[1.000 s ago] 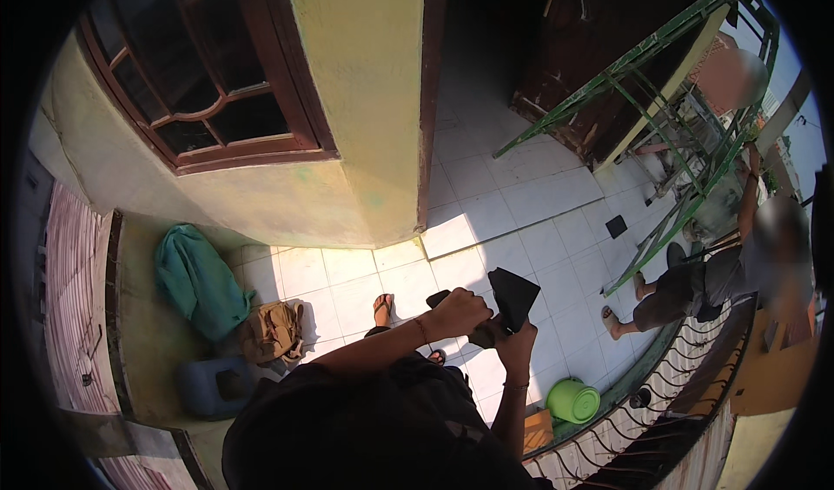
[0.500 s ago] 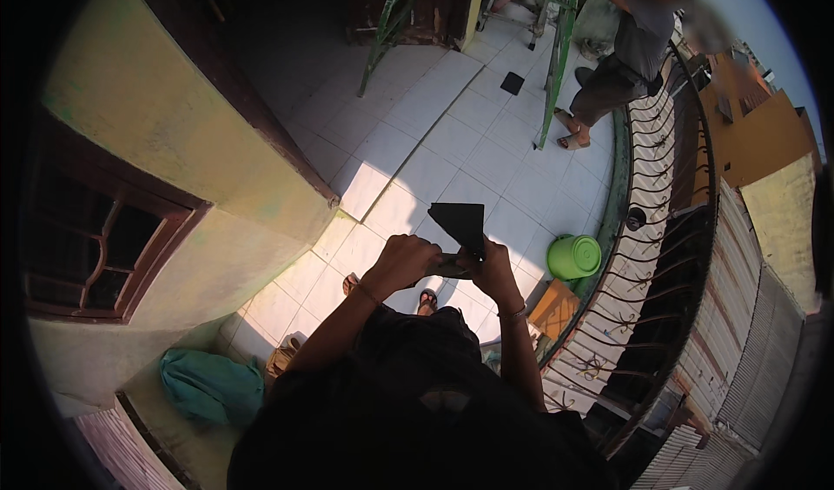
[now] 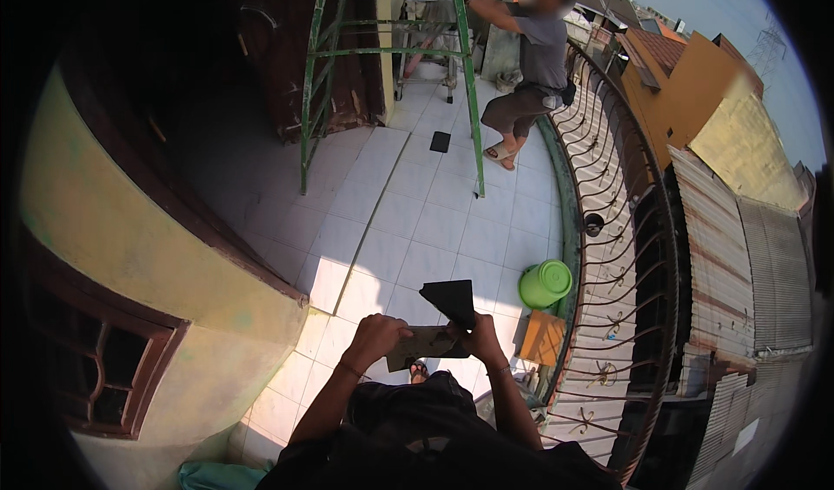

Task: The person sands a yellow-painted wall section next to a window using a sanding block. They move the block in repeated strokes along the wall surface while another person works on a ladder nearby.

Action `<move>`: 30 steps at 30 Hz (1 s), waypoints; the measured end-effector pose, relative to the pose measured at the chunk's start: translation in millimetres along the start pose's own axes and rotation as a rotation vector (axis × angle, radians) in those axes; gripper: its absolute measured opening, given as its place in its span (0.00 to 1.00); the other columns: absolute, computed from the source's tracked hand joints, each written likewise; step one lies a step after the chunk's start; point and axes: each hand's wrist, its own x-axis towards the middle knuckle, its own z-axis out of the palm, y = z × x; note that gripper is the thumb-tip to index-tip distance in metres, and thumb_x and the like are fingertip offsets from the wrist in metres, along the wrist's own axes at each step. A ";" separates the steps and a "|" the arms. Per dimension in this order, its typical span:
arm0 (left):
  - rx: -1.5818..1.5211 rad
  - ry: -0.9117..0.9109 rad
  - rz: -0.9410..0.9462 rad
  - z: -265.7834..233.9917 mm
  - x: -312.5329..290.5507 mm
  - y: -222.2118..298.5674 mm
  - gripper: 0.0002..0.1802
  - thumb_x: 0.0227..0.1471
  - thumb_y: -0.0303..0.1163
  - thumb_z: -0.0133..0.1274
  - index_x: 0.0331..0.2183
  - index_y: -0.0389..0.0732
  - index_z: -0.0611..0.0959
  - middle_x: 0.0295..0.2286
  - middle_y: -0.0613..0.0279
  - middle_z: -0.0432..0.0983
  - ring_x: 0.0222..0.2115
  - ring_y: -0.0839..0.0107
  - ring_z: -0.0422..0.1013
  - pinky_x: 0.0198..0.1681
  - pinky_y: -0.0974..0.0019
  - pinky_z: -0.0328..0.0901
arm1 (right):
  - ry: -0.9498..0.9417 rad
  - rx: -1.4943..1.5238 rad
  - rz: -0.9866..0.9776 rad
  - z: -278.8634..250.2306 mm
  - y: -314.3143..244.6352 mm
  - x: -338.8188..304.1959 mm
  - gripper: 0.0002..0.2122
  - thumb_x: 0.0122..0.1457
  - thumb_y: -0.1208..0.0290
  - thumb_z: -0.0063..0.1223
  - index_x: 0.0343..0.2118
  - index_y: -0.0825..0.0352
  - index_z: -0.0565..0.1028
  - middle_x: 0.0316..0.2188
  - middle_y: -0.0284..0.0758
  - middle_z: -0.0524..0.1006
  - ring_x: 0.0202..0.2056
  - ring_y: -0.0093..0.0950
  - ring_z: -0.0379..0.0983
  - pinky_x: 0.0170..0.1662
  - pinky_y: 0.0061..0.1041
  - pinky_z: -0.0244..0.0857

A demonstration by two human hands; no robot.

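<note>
At lower centre I see the left hand (image 3: 375, 338) gripping a flat greyish piece (image 3: 422, 343), the right hand (image 3: 480, 338) clasping a black angular plate (image 3: 450, 301). A green metal ladder (image 3: 470, 99) obstructs the white tiles (image 3: 439, 225) at upper centre; rightward stand a round lime bucket (image 3: 546, 284) and curved iron railing (image 3: 674, 273).

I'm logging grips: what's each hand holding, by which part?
Left hand: grey, flat rectangular piece, by its left end. Right hand: black, flat angular piece, by its lower corner.
</note>
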 end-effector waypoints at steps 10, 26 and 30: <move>0.030 0.009 0.051 21.7 5.0 -6.6 0.10 0.55 0.38 0.57 0.30 0.42 0.88 0.25 0.53 0.82 0.31 0.52 0.79 0.40 0.51 0.72 | 0.096 -0.014 0.016 -4.2 35.6 -10.3 0.06 0.52 0.77 0.68 0.33 0.68 0.82 0.27 0.35 0.84 0.32 0.22 0.82 0.38 0.27 0.75; -0.016 -0.010 0.129 40.3 18.6 8.2 0.11 0.57 0.33 0.55 0.40 0.42 0.86 0.33 0.54 0.83 0.37 0.53 0.79 0.42 0.52 0.72 | 0.145 0.022 0.045 -28.0 45.8 -27.9 0.06 0.52 0.80 0.67 0.31 0.70 0.80 0.27 0.34 0.83 0.31 0.20 0.79 0.37 0.26 0.74; -0.039 0.000 0.121 43.2 19.9 7.2 0.12 0.57 0.32 0.55 0.42 0.41 0.86 0.34 0.54 0.83 0.37 0.53 0.78 0.43 0.52 0.72 | 0.125 0.037 0.052 -33.6 49.8 -28.6 0.06 0.51 0.80 0.67 0.31 0.70 0.81 0.27 0.33 0.83 0.31 0.19 0.78 0.37 0.26 0.74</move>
